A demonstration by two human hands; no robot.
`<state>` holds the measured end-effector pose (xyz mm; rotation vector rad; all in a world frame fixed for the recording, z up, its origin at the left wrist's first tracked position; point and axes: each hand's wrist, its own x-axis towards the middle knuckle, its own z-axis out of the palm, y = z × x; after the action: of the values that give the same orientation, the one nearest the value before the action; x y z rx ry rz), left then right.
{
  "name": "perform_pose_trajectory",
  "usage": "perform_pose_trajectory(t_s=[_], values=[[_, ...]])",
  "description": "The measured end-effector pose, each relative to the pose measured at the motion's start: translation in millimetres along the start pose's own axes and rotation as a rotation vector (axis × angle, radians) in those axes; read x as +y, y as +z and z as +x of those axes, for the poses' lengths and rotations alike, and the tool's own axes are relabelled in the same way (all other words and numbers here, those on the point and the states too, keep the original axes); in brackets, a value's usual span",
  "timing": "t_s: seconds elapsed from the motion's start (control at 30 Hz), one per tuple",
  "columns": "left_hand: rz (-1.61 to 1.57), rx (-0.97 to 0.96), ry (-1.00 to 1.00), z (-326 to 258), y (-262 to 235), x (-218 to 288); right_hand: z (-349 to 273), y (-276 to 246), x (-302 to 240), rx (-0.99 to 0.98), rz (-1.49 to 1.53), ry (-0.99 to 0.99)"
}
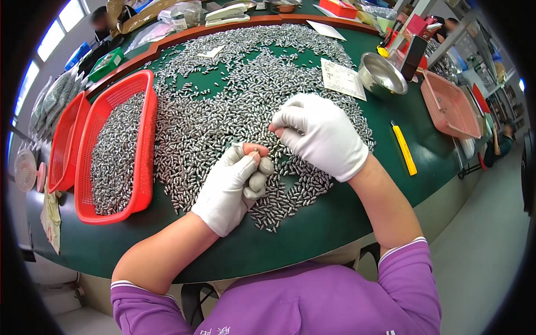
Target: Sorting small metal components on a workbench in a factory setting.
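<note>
Both of my hands wear white gloves with bare fingertips showing, and are held over a wide spread of small silver metal pieces. My left hand is closed, its thumb and index finger pinched on what looks like one small metal piece. The other fingers curl under, with greyed glove tips. Higher and to the right, my right hand is closed too, thumb and fingers bent together above the pieces. Whatever may lie between those fingertips is too small or hidden to name.
Left of the spread stands a red plastic basket holding many such pieces, beside another red basket. To the right are a steel bowl, a printed paper, a yellow cutter knife and a pink basket. A wooden rim borders the green table's far side.
</note>
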<state>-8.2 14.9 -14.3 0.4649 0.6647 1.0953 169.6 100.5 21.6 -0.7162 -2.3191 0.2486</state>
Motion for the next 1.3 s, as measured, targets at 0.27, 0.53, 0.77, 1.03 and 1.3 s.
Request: perform_pose_trajectory(t_s=[0.27,0.53,0.77,1.03,1.3], values=[[-0.025,-0.008,-0.007,1.9,2.4,2.2,-7.4,12.2,6.2,-0.276,-0.168,0.099],[-0.015,-0.027,-0.029,0.6,-0.9,2.7,-11.3,20.2,2.5,-0.261,-0.214,0.14],[-0.004,-0.048,-0.035,1.6,0.9,3.1,-10.5,17.8,-5.1,-0.293,-0.303,0.197],[-0.042,-0.026,-0.024,1.0,-1.2,2.4,-4.1,16.3,-4.9,-0.084,0.025,0.172],[-0.034,0.027,0.013,0.7,3.8,-0.5,-1.4,8.4,-21.6,-0.286,0.884,0.512]])
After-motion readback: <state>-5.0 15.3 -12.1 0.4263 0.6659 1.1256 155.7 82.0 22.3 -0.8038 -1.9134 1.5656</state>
